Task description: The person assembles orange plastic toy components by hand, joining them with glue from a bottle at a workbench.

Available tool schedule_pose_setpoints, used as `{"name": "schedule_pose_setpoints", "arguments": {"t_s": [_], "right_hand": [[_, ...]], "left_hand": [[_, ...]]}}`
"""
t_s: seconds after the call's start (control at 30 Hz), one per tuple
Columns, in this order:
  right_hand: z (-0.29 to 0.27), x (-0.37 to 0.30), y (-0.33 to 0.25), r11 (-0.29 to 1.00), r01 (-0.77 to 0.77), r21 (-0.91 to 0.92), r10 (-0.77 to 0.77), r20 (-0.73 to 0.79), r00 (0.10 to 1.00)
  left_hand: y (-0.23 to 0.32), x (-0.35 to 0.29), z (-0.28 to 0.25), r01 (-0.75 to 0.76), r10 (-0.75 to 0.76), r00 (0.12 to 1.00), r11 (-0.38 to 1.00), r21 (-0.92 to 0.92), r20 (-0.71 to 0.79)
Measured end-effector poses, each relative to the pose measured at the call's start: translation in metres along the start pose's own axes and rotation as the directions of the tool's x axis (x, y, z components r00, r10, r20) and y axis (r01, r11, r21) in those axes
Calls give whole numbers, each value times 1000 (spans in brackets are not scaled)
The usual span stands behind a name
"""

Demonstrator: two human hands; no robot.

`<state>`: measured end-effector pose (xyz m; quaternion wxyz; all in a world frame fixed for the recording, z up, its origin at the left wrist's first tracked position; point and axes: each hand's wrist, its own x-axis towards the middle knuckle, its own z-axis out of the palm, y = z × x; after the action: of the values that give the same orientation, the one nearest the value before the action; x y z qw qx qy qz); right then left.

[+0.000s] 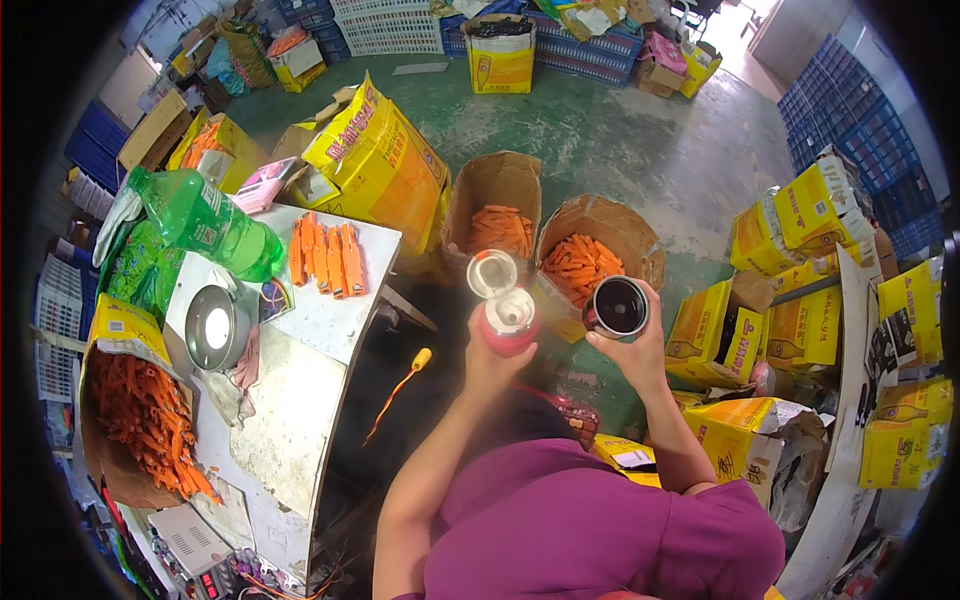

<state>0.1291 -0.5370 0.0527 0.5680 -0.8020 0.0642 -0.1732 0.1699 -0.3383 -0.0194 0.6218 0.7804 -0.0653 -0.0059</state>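
My left hand (490, 362) is wrapped round a red insulated bottle (508, 343), held upright in front of my body. Its pale round lid (492, 273) is flipped up at the far side, and the whitish top with a small opening faces me. To the right, my right hand (643, 348) grips a dark round cup (619, 308) by its side, fingers mostly hidden behind it. The cup's black inside and lighter rim show; I cannot tell whether it contains anything. Bottle and cup are apart, both above the cartons of orange pieces.
Two open cartons (480, 180) with orange plastic pieces (582, 262) stand ahead. On the left, a white worktable (290, 440) bears a metal bowl-shaped lamp (217, 328), a green bottle (215, 222) and orange parts (327, 257). Yellow boxes (715, 335) crowd the right. A yellow-handled cord (421, 360) hangs beside the table.
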Motion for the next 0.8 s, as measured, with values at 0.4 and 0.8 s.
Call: {"name": "schedule_pose_setpoints", "arguments": {"t_s": [0.4, 0.8], "right_hand": [[1, 1, 5, 1000, 15, 3, -15, -10, 1000], [-5, 1, 4, 999, -17, 43, 17, -8, 1000]], "left_hand": [[-7, 4, -2, -75, 78, 996, 993, 90, -30], [-7, 1, -3, -115, 112, 993, 986, 124, 34]]}}
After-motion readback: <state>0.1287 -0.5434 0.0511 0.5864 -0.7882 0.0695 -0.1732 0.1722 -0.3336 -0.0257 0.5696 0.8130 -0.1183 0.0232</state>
